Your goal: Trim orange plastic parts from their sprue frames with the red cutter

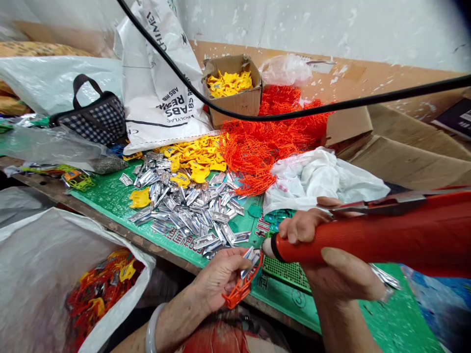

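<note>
My left hand (224, 274), low in the middle, pinches an orange plastic part (238, 293) together with a shiny metal plate (252, 259). My right hand (312, 240) is wrapped round a red electric screwdriver (364, 235), held level and pointing left. Its pale nose (268, 247) meets the upper end of the plate and orange part; the bit's exact contact is hidden. Just beyond my left hand lies a heap of silver metal plates (191, 211). Behind them spread yellow plastic pieces (200, 154) and a pile of orange-red plastic parts (257, 147).
A black cable (221, 110) crosses the view above the table. An open white sack (33, 255) with finished-looking orange and yellow pieces stands lower left. At the back are a cardboard box (235, 105) and a printed white sack (162, 83). A green basket (287, 272) sits below the screwdriver.
</note>
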`<action>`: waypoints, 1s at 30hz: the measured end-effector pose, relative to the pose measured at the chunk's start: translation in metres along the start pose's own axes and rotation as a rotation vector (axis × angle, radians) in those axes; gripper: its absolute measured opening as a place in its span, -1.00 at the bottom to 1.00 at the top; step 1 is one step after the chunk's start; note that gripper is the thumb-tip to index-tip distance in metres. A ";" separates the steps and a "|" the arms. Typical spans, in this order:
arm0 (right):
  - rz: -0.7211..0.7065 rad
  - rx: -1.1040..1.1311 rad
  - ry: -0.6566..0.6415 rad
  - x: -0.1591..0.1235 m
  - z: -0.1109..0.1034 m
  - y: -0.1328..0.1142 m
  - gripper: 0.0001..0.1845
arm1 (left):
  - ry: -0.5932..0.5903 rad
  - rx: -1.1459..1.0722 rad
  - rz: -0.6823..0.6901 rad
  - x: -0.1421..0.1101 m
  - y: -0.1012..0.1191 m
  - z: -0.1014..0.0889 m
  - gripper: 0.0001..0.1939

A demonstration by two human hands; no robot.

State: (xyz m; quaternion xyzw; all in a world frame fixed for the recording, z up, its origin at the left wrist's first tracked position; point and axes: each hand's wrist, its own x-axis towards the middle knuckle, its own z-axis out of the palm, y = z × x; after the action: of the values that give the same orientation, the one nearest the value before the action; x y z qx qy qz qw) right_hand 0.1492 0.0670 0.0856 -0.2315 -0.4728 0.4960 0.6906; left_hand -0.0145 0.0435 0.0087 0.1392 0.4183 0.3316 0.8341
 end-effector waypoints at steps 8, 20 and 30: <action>-0.001 0.027 0.003 -0.002 0.000 0.000 -0.51 | 0.033 0.068 0.036 0.001 -0.001 0.000 -0.88; 0.030 -0.034 0.004 -0.006 0.000 -0.003 -0.50 | 0.028 0.152 0.131 -0.002 -0.007 0.005 -0.80; 0.000 -0.100 -0.064 -0.009 -0.006 -0.005 -0.50 | 0.039 0.389 0.237 -0.004 -0.009 0.008 -0.81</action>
State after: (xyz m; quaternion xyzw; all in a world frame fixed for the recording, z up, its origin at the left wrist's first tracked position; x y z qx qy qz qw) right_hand 0.1566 0.0580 0.0830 -0.2497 -0.5190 0.4790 0.6625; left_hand -0.0062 0.0343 0.0116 0.3390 0.4710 0.3430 0.7387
